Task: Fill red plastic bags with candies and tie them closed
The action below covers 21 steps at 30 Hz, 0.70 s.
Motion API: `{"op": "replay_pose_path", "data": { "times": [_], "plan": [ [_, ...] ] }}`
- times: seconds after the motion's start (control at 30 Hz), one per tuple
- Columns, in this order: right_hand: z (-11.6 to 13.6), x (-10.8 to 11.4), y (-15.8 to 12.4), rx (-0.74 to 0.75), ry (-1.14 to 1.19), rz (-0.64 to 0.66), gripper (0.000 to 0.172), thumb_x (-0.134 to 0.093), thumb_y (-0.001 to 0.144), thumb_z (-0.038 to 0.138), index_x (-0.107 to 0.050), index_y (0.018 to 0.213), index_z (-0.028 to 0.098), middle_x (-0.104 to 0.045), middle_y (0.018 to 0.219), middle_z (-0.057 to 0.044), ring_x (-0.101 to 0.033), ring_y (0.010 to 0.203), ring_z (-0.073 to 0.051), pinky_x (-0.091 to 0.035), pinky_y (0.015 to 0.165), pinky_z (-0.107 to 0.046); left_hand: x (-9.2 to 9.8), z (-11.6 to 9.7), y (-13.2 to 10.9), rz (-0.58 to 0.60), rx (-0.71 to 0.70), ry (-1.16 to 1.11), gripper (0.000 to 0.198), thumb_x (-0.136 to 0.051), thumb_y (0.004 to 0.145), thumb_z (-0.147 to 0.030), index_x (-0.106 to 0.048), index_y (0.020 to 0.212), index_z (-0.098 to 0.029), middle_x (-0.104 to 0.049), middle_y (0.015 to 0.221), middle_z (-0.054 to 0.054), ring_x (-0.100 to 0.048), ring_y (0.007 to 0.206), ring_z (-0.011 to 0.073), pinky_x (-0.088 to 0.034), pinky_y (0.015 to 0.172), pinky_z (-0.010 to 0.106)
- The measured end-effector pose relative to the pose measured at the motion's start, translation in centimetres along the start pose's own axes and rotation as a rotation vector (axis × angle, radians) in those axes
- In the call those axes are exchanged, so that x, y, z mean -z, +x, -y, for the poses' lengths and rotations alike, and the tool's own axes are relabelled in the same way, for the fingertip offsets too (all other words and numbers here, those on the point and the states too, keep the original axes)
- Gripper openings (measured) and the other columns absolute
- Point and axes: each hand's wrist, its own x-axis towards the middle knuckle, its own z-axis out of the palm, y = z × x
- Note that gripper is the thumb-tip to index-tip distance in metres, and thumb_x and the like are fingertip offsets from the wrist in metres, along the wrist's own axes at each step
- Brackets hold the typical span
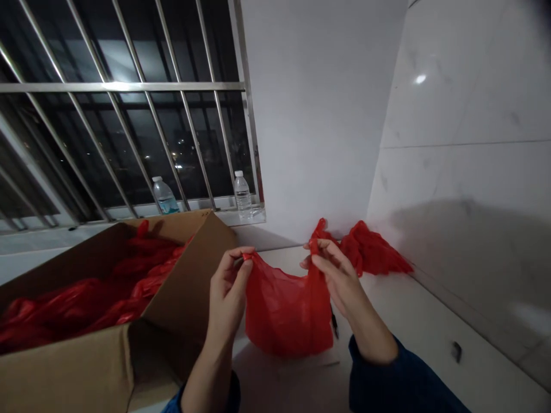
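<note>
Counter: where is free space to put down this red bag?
Bare counter lies right of the right hand, in front of the red pile by the wall. A narrow strip is free behind the red bag, between the cardboard box and pile. The box is crowded.

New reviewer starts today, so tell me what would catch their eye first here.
First, the red plastic bag held up at centre, its two handles pinched by the left hand and the right hand. Next, the open cardboard box at left, filled with more red bags, and a crumpled red heap against the wall. Two water bottles stand at the foot of the dark barred window.
</note>
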Motion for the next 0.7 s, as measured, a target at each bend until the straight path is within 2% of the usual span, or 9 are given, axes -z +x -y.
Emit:
{"op": "replay_pose_path", "data": {
  "times": [0.1, 0.2, 0.3, 0.37, 0.43, 0.47, 0.53, 0.63, 0.7],
  "plan": [
    [-0.2, -0.9, -0.8, 0.122, -0.333, 0.061, 0.047, -0.074, 0.08, 0.037, -0.054, 0.12, 0.029, -0.057, 0.121, -0.004, -0.06, 0.098, -0.02, -0.049, 0.093, -0.038, 0.0, 0.1, -0.7, 0.1, 0.062, -0.112, 0.02, -0.063, 0.089, -0.032, -0.064, 0.106, -0.021, -0.069, 0.097, 0.004, -0.062, 0.084, 0.0136, -0.048, 0.075, 0.019],
    [-0.3, -2.5, -1.7, 0.241, -0.584, 0.191, 0.058, -0.08, 0.073, 0.034, -0.053, 0.124, 0.029, -0.049, 0.127, -0.007, -0.053, 0.115, -0.024, -0.046, 0.101, -0.04, -0.1, -0.4, -1.2, 0.264, 0.065, -0.071, 0.02, -0.064, 0.09, -0.031, -0.066, 0.107, -0.021, -0.069, 0.098, 0.005, -0.064, 0.087, 0.0151, -0.049, 0.078, 0.022],
    [-0.9, -3.6, -1.8, 0.261, -0.637, 0.23, 0.038, -0.071, 0.081, 0.028, -0.06, 0.118, 0.027, -0.05, 0.119, -0.007, -0.054, 0.115, -0.024, -0.047, 0.1, -0.039, -0.2, -0.6, -1.5, 0.391, -0.019, 0.034, 0.023, -0.065, 0.09, -0.028, -0.066, 0.112, -0.023, -0.068, 0.102, 0.005, -0.062, 0.098, 0.0174, -0.047, 0.09, 0.026],
    [-1.6, -3.5, -1.5, 0.224, -0.57, 0.165, 0.02, -0.062, 0.089, 0.028, -0.065, 0.108, 0.026, -0.053, 0.11, -0.006, -0.059, 0.104, -0.021, -0.051, 0.091, -0.037, -0.3, -0.3, -1.5, 0.347, -0.103, 0.09, 0.031, -0.065, 0.089, -0.027, -0.062, 0.12, -0.026, -0.066, 0.107, 0.004, -0.06, 0.105, 0.0185, -0.044, 0.098, 0.03],
    [-2.1, -3.0, -1.0, 0.138, -0.422, 0.106, 0.016, -0.057, 0.093, 0.033, -0.067, 0.103, 0.025, -0.056, 0.104, -0.004, -0.062, 0.092, -0.019, -0.053, 0.08, -0.032, -0.4, 0.4, -1.5, 0.295, -0.142, 0.143, 0.047, -0.068, 0.087, -0.029, -0.053, 0.131, -0.029, -0.061, 0.119, 0.005, -0.056, 0.114, 0.0204, -0.04, 0.103, 0.033],
    [-2.3, -2.7, -0.8, 0.091, -0.334, 0.083, 0.018, -0.056, 0.094, 0.036, -0.067, 0.101, 0.024, -0.058, 0.1, -0.004, -0.062, 0.088, -0.017, -0.053, 0.076, -0.03, -0.6, 0.9, -1.5, 0.318, -0.112, 0.16, 0.056, -0.071, 0.085, -0.031, -0.048, 0.136, -0.029, -0.058, 0.125, 0.006, -0.053, 0.119, 0.0217, -0.039, 0.104, 0.035],
    [-2.3, -2.1, -0.4, -0.007, -0.182, 0.06, 0.022, -0.057, 0.093, 0.04, -0.068, 0.101, 0.022, -0.062, 0.088, -0.002, -0.061, 0.078, -0.015, -0.051, 0.069, -0.027, -1.0, 1.9, -1.5, 0.472, 0.039, 0.149, 0.069, -0.072, 0.083, -0.034, -0.039, 0.143, -0.029, -0.057, 0.128, 0.008, -0.054, 0.119, 0.0237, -0.041, 0.102, 0.037],
    [-1.9, -1.2, -0.2, -0.111, -0.064, 0.069, 0.026, -0.061, 0.091, 0.044, -0.068, 0.096, 0.019, -0.056, 0.065, 0.003, -0.051, 0.056, -0.011, -0.044, 0.052, -0.023, -1.4, 3.4, -1.1, 0.711, 0.293, -0.033, 0.06, -0.065, 0.088, -0.037, -0.041, 0.141, -0.021, -0.067, 0.099, 0.007, -0.062, 0.093, 0.0206, -0.047, 0.089, 0.034],
    [-1.3, -0.4, -0.2, -0.166, -0.061, 0.129, 0.026, -0.063, 0.089, 0.044, -0.066, 0.096, 0.019, -0.055, 0.063, 0.004, -0.046, 0.051, -0.009, -0.035, 0.045, -0.021, -1.3, 4.1, -0.7, 0.745, 0.401, -0.185, 0.054, -0.061, 0.09, -0.035, -0.043, 0.138, -0.017, -0.065, 0.079, 0.002, -0.061, 0.078, 0.0168, -0.046, 0.082, 0.03]
  ]
}}
